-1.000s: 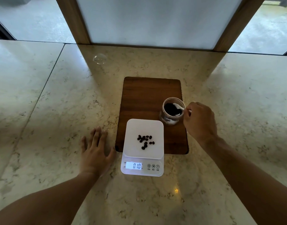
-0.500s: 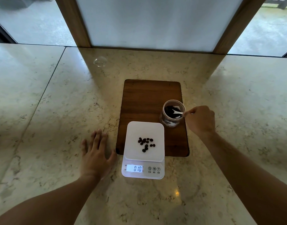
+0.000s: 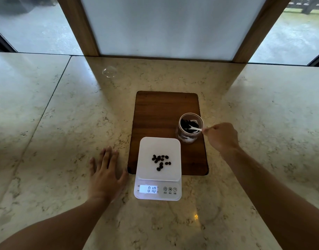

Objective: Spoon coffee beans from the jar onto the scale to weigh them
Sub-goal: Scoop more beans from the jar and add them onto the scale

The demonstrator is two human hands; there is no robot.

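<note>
A clear jar (image 3: 188, 138) of dark coffee beans stands on the right side of a wooden board (image 3: 160, 112). My right hand (image 3: 221, 137) pinches the handle of a small white spoon (image 3: 194, 128) whose bowl is down among the beans in the jar. A white scale (image 3: 146, 152) sits at the board's front edge, with several beans (image 3: 160, 161) on its platform and 0.10 on its lit display (image 3: 149, 189). My left hand (image 3: 105, 175) lies flat on the counter just left of the scale, fingers spread.
The marble counter (image 3: 55, 123) runs to a wood-framed frosted panel (image 3: 164, 26) at the back. A small clear round object (image 3: 109, 71) lies on the counter at the back left.
My right hand has drawn back to the right of the jar and tipped the spoon deeper into the beans. My left hand and the scale reading are unchanged.
</note>
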